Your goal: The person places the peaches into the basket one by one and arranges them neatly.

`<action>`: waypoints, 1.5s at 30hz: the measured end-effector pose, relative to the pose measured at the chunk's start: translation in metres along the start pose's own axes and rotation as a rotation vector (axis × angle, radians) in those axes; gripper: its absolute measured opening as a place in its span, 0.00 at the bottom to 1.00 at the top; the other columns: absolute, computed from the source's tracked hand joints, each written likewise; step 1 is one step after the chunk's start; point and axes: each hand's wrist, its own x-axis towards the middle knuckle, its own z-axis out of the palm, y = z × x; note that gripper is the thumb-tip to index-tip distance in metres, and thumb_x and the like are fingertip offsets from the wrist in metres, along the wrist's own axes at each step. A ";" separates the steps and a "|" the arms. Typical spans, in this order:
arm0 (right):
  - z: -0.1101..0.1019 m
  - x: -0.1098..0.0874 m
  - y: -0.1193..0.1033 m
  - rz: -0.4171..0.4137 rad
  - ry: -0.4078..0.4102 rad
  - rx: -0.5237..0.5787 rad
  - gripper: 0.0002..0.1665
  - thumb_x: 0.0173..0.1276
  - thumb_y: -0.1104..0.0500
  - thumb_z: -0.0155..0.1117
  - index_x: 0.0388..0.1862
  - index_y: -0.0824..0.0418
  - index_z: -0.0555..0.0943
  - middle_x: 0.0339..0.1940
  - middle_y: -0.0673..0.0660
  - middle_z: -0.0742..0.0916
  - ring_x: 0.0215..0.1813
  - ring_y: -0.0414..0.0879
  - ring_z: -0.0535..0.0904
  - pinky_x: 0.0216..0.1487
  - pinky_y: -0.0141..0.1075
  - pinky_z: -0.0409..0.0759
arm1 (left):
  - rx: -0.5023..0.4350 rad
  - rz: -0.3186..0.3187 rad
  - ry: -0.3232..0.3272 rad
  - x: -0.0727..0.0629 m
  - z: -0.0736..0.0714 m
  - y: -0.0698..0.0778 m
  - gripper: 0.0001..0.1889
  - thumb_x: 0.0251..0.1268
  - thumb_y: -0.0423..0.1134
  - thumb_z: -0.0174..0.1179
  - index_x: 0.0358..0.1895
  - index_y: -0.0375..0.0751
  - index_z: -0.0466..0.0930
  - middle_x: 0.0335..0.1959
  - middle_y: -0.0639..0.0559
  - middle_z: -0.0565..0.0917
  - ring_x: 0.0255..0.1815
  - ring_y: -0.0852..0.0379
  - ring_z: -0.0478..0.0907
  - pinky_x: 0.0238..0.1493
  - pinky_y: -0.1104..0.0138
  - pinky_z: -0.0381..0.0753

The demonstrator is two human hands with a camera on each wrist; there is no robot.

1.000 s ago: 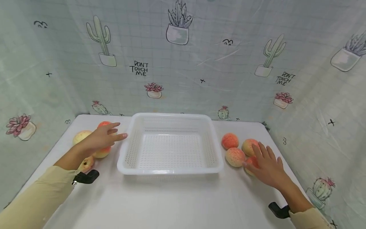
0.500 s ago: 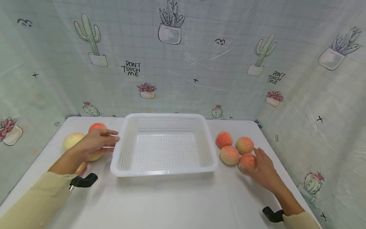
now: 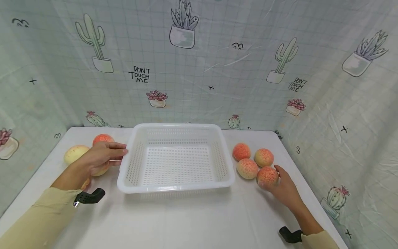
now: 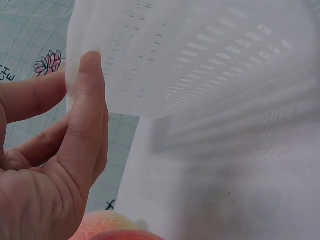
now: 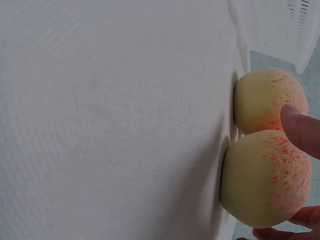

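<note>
My left hand (image 3: 101, 155) is at the left end of a white perforated plastic basket (image 3: 178, 188). In the left wrist view its thumb and fingers pinch the basket's rim (image 4: 75, 55). On the right, my right hand (image 3: 286, 186) curls round the nearest peach (image 3: 267, 175) of a small group, which still sits on the table. The right wrist view shows the thumb (image 5: 302, 131) over this peach's far side and fingertips below it. Beside it lie a pale-orange peach (image 3: 247, 168), a redder peach (image 3: 241, 151) and a yellowish peach (image 3: 264, 157).
Under and behind my left hand lie several more fruits, among them a yellow one (image 3: 75, 154) and an orange-red one (image 3: 103, 138), partly hidden. All stand on a white table (image 3: 174, 221). A cactus-print curtain (image 3: 199, 62) hangs round the back and sides.
My left hand has closed in on the basket's left rim. My right hand has come down from spread fingers above the peaches to curl round the nearest one. The head view has shifted slightly.
</note>
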 end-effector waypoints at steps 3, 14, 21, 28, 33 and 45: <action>0.000 -0.001 0.001 -0.014 0.004 0.042 0.66 0.66 0.40 0.75 0.84 0.69 0.47 0.82 0.76 0.61 0.79 0.73 0.61 0.71 0.67 0.75 | -0.055 -0.008 -0.004 -0.001 -0.001 -0.002 0.35 0.65 0.45 0.73 0.72 0.38 0.72 0.44 0.64 0.88 0.48 0.58 0.90 0.57 0.62 0.88; -0.002 0.007 0.014 -0.007 -0.024 0.107 0.61 0.65 0.41 0.77 0.83 0.66 0.54 0.80 0.74 0.66 0.77 0.71 0.67 0.70 0.63 0.78 | -0.081 -0.001 -0.027 -0.001 -0.001 -0.003 0.36 0.67 0.44 0.72 0.73 0.36 0.68 0.43 0.63 0.88 0.47 0.59 0.89 0.55 0.61 0.90; -0.004 0.010 0.018 -0.074 0.046 0.052 0.55 0.63 0.45 0.79 0.78 0.69 0.64 0.74 0.73 0.76 0.72 0.69 0.75 0.64 0.58 0.84 | -0.094 0.022 -0.021 0.000 0.001 -0.001 0.29 0.68 0.40 0.71 0.68 0.35 0.72 0.42 0.63 0.89 0.46 0.60 0.89 0.53 0.61 0.91; -0.008 0.008 0.021 -0.084 0.073 0.006 0.54 0.59 0.42 0.81 0.75 0.70 0.70 0.70 0.72 0.81 0.68 0.66 0.80 0.56 0.47 0.88 | -0.111 0.032 -0.019 0.002 0.001 -0.005 0.27 0.67 0.39 0.72 0.66 0.36 0.74 0.41 0.62 0.89 0.45 0.59 0.90 0.51 0.60 0.91; -0.015 0.005 0.019 -0.097 0.075 0.007 0.53 0.57 0.41 0.83 0.72 0.69 0.73 0.67 0.70 0.84 0.65 0.63 0.82 0.45 0.30 0.82 | -0.103 0.033 -0.008 0.001 0.001 -0.005 0.29 0.68 0.40 0.71 0.68 0.35 0.73 0.41 0.63 0.89 0.45 0.59 0.89 0.51 0.60 0.91; -0.033 -0.012 0.011 -0.022 0.009 0.056 0.57 0.56 0.40 0.83 0.75 0.69 0.70 0.70 0.71 0.81 0.67 0.62 0.80 0.43 0.27 0.82 | -0.085 0.010 0.017 -0.001 0.002 -0.003 0.37 0.68 0.42 0.71 0.76 0.34 0.66 0.43 0.64 0.89 0.48 0.58 0.89 0.55 0.60 0.90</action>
